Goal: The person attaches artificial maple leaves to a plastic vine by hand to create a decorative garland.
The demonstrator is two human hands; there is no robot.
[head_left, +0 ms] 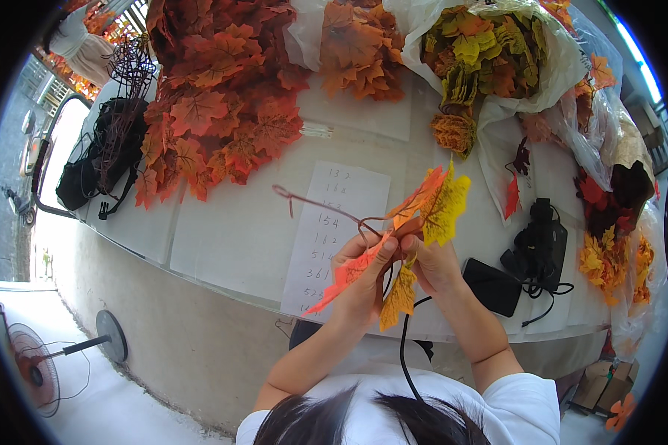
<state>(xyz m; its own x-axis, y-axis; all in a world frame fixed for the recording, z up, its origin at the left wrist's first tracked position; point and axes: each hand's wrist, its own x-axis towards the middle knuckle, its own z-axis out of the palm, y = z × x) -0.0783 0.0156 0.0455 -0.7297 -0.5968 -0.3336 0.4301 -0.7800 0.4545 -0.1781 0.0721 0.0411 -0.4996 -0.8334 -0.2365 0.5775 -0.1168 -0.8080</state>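
Over the near edge of the table, my left hand (358, 297) and my right hand (436, 268) meet around an artificial maple branch. Its thin brown stem (315, 200) sticks out to the upper left and ends in a small loop. Both hands have their fingers closed where the leaf stalks join, and the thumbs hide the exact join. A yellow leaf (445, 211) and an orange leaf (416, 199) point up. Below the left thumb hangs a red-orange leaf (346, 278), and a yellow-orange leaf (399, 298) droops between the wrists.
Under the hands lies a handwritten paper sheet (341, 178). Red-orange leaves (215, 96) heap at the far left, beside a black bag (107, 141). Yellow-green leaves (490, 48) fill a plastic bag (568, 67). Black devices with cables (538, 245) lie right. A fan (33, 371) stands on the floor.
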